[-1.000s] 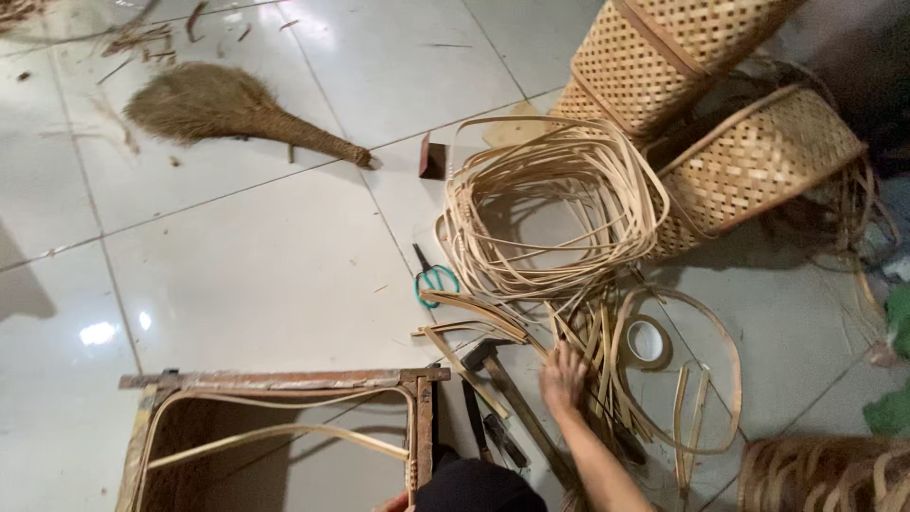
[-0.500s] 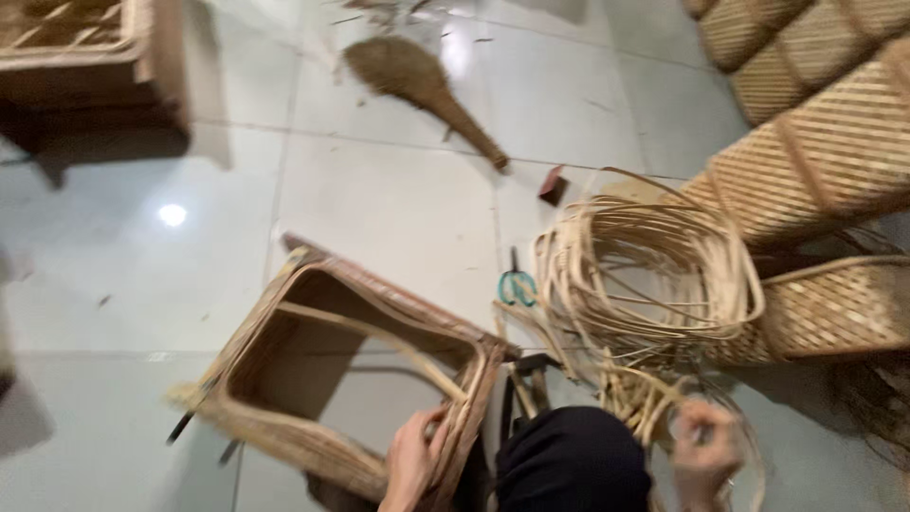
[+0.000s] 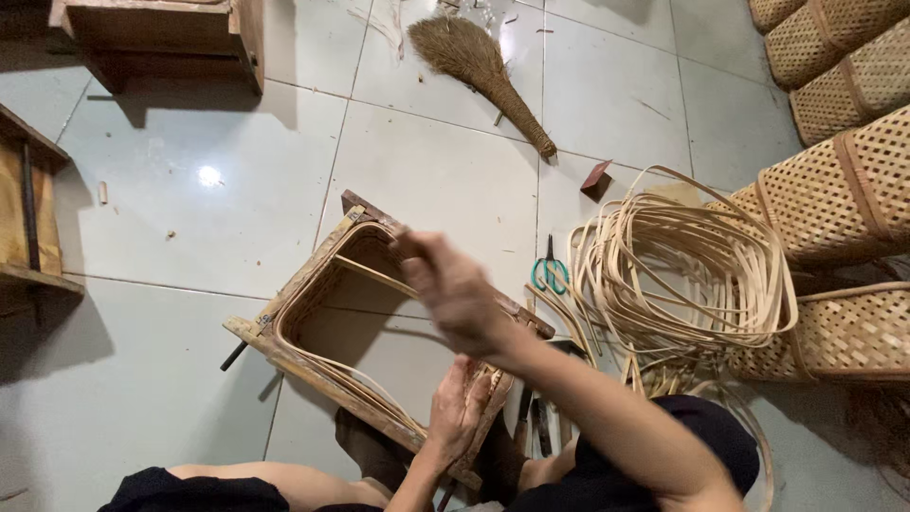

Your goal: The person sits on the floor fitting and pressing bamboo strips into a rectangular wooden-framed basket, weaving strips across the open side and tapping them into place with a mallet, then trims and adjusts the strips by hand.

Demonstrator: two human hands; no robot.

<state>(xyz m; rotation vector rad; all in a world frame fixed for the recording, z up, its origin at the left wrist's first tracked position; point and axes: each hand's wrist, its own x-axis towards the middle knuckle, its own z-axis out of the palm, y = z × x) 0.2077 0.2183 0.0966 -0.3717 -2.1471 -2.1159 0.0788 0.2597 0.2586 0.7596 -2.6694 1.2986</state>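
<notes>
On the tiled floor, near its lower middle, a square wooden frame lies tilted, with thin cane strips lining its inner edge. At the frame's near corner the left hand rests with its fingers pressed together against the wood. Above the frame's far side the right hand is blurred; its fingers seem closed around a thin stick, though I cannot tell for sure. Just right of the frame lie green-handled scissors, and beyond them a big coil of cane. Woven baskets stand along the floor's right edge, and a straw broom lies near the top edge.
</notes>
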